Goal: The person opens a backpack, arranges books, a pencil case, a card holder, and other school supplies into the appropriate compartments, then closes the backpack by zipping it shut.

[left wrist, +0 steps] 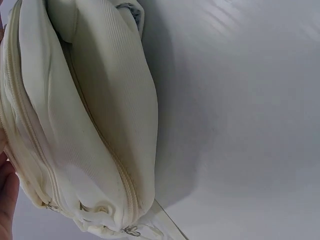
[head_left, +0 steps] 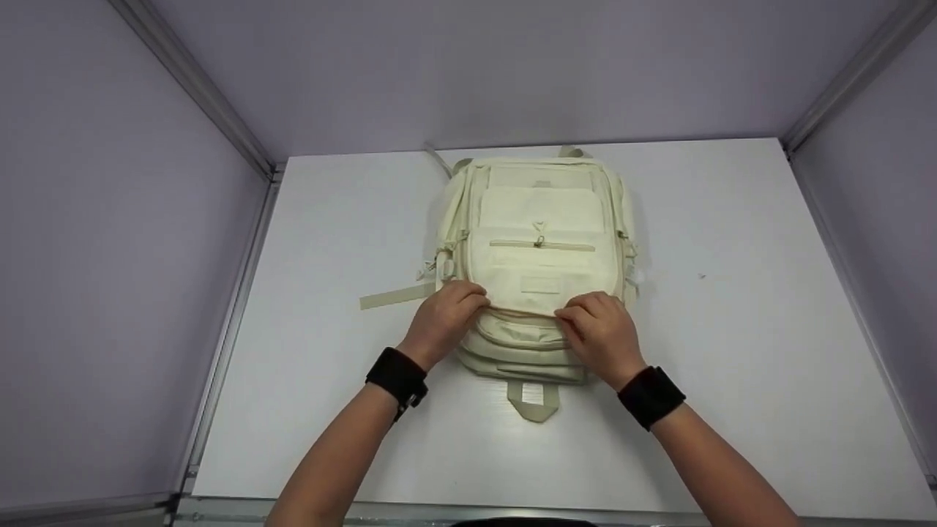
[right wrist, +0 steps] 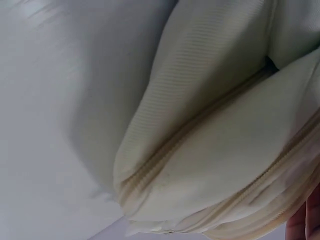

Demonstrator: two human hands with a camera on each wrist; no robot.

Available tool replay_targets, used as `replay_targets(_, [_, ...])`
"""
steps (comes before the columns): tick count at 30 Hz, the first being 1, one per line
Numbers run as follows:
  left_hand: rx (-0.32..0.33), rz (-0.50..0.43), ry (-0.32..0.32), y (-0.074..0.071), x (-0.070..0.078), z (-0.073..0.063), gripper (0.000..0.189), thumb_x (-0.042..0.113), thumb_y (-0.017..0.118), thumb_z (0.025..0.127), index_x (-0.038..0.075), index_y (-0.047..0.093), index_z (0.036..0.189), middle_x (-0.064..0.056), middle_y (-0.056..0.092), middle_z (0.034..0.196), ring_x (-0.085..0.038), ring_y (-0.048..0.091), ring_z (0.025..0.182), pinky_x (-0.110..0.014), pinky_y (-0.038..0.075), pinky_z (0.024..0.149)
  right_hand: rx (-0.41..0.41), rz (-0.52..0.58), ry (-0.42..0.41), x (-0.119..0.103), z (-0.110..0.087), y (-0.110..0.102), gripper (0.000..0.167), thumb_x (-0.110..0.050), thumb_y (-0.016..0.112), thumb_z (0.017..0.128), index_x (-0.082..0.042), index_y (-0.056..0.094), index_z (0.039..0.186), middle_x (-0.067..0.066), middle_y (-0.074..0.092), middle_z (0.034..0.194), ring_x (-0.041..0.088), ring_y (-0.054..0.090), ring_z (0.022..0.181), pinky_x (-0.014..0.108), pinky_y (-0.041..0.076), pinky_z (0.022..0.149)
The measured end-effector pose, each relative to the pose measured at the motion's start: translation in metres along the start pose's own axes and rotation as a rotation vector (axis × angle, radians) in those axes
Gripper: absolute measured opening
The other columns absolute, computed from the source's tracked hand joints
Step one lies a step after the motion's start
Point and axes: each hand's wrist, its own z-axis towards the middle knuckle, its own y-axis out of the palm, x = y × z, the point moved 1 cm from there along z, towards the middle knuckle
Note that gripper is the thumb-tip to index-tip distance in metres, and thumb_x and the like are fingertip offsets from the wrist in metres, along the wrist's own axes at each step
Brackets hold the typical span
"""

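Note:
A cream backpack (head_left: 545, 208) lies front side up on the white table, its webbing carry loop (head_left: 533, 413) toward the person. My left hand (head_left: 446, 318) pinches the near edge of the front panel (head_left: 538, 296) at its left corner. At the right corner of that same edge, my right hand (head_left: 602, 333) pinches with thumb and fingers. Below the edge, an unzipped opening shows between the hands. Both wrist views look along the bag's zippered top, where fingers (left wrist: 7, 192) of the left hand and fingers (right wrist: 312, 215) of the right show only at the frame borders.
A beige strap (head_left: 395, 296) extends leftward from the bag over the white table (head_left: 739, 366). A small scrap (head_left: 701, 276) lies to the right. Pale walls (head_left: 351, 73) with metal corner rails enclose the back and sides. Black bands (head_left: 397, 377) circle both wrists.

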Motion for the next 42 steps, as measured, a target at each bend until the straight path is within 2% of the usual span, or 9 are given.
replay_targets(4, [-0.052, -0.037, -0.002, -0.003, -0.005, 0.001, 0.011, 0.006, 0.068, 0.099, 0.005, 0.072, 0.108, -0.007, 0.066, 0.115, -0.022, 0.063, 0.110, -0.029, 0.049, 0.098, -0.015, 0.000, -0.005, 0.002, -0.004, 0.003, 0.011, -0.010, 0.079, 0.089, -0.009, 0.077, 0.099, 0.006, 0.067, 0.097, 0.029, 0.062, 0.090, 0.047, 0.049, 0.074])
replay_targets(7, [-0.024, -0.034, -0.042, -0.008, -0.014, 0.006, 0.013, 0.009, 0.067, 0.100, 0.006, 0.073, 0.111, -0.007, 0.067, 0.114, -0.022, 0.064, 0.109, -0.030, 0.051, 0.095, -0.010, 0.014, 0.005, 0.002, -0.004, 0.004, 0.010, -0.012, 0.078, 0.090, -0.010, 0.077, 0.100, 0.006, 0.068, 0.098, 0.029, 0.062, 0.092, 0.048, 0.049, 0.077])
replay_targets(10, [0.024, 0.001, -0.156, -0.013, -0.029, 0.015, 0.016, 0.011, 0.065, 0.102, 0.006, 0.074, 0.114, -0.007, 0.068, 0.113, -0.023, 0.064, 0.108, -0.032, 0.052, 0.093, -0.005, 0.011, 0.020, 0.000, -0.002, 0.004, 0.009, -0.014, 0.078, 0.091, -0.010, 0.077, 0.099, 0.006, 0.067, 0.097, 0.029, 0.062, 0.091, 0.047, 0.048, 0.076])
replay_targets(12, [0.016, 0.017, -0.268, -0.016, -0.041, 0.023, 0.018, 0.011, 0.064, 0.102, 0.006, 0.074, 0.116, -0.008, 0.069, 0.113, -0.024, 0.064, 0.108, -0.033, 0.052, 0.093, -0.003, 0.004, 0.027, -0.002, 0.000, 0.005, 0.009, -0.017, 0.079, 0.091, -0.010, 0.077, 0.096, 0.006, 0.067, 0.095, 0.028, 0.062, 0.089, 0.046, 0.048, 0.074])
replay_targets(17, [-0.131, 0.013, -0.502, -0.016, -0.066, 0.043, 0.028, 0.013, 0.063, 0.103, 0.006, 0.071, 0.128, -0.010, 0.067, 0.120, -0.029, 0.062, 0.112, -0.039, 0.051, 0.094, 0.001, -0.032, 0.059, -0.005, 0.007, 0.005, 0.016, -0.024, 0.083, 0.088, -0.011, 0.075, 0.085, 0.005, 0.066, 0.087, 0.028, 0.062, 0.083, 0.045, 0.048, 0.071])
replay_targets(22, [-0.269, -0.004, -0.643, -0.010, -0.076, 0.056, 0.034, 0.016, 0.059, 0.105, 0.008, 0.065, 0.137, -0.013, 0.064, 0.128, -0.032, 0.059, 0.119, -0.042, 0.049, 0.098, -0.083, -0.063, 0.112, -0.009, 0.017, 0.002, 0.018, -0.026, 0.081, 0.090, -0.013, 0.072, 0.080, 0.003, 0.065, 0.084, 0.026, 0.061, 0.081, 0.044, 0.047, 0.072])
replay_targets(26, [-0.298, -0.017, -0.682, -0.005, -0.076, 0.063, 0.030, 0.018, 0.059, 0.105, 0.012, 0.068, 0.134, -0.009, 0.066, 0.127, -0.029, 0.059, 0.117, -0.040, 0.049, 0.096, -0.140, -0.057, 0.146, -0.012, 0.023, -0.003, 0.018, -0.024, 0.082, 0.089, -0.014, 0.070, 0.080, 0.002, 0.064, 0.083, 0.025, 0.059, 0.079, 0.043, 0.046, 0.070])
replay_targets(36, [-0.269, 0.007, -0.724, 0.005, -0.072, 0.068, 0.019, 0.021, 0.064, 0.104, 0.011, 0.074, 0.116, -0.006, 0.070, 0.113, -0.026, 0.063, 0.107, -0.039, 0.052, 0.088, -0.313, -0.050, 0.195, -0.016, 0.046, -0.020, 0.020, -0.026, 0.076, 0.094, -0.013, 0.069, 0.080, 0.002, 0.064, 0.080, 0.025, 0.059, 0.075, 0.040, 0.045, 0.066])
replay_targets(42, [-0.232, 0.001, -0.758, 0.005, -0.074, 0.071, 0.017, 0.022, 0.063, 0.104, 0.012, 0.074, 0.112, -0.006, 0.072, 0.107, -0.025, 0.066, 0.099, -0.039, 0.053, 0.084, -0.279, -0.032, 0.178, -0.030, 0.083, -0.028, 0.010, -0.020, 0.077, 0.094, -0.012, 0.074, 0.088, 0.004, 0.067, 0.087, 0.026, 0.061, 0.081, 0.041, 0.048, 0.071])
